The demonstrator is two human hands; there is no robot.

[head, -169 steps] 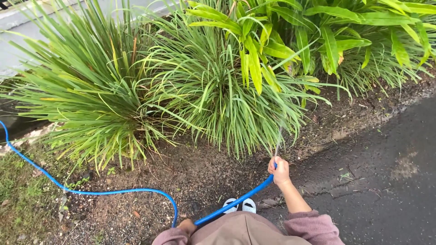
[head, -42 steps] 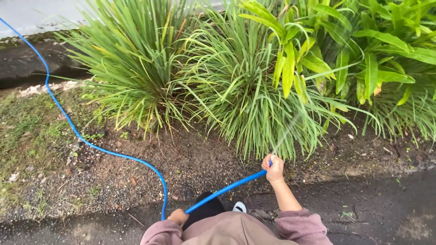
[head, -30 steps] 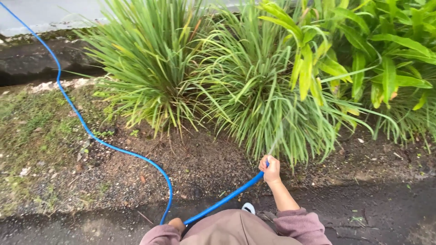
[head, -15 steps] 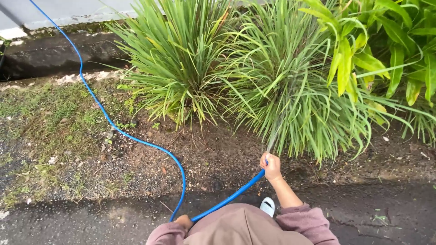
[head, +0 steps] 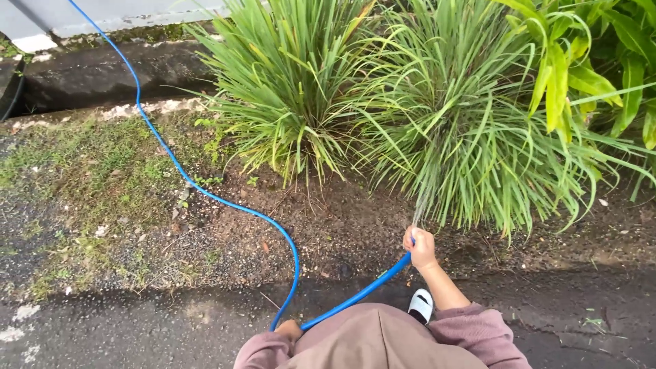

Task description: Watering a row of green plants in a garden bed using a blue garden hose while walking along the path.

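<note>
A thin blue hose runs from the top left across grass and soil, loops down to my waist and comes back up to my right hand. That hand is closed around the hose end, and a fine spray of water rises from it into the grassy clump just ahead. My left hand shows only partly at the bottom edge, closed on the hose near my body. A second grassy clump grows further left.
Broad-leaved green plants stand at the upper right. Wet dark soil lies under the clumps, dark pavement along the bottom, patchy grass at left, a concrete gutter at top left. My white shoe shows below my right hand.
My view has shifted left along the bed, so the plants now sit further right in frame. My right hand still holds the hose end, spraying the same grassy clump.
</note>
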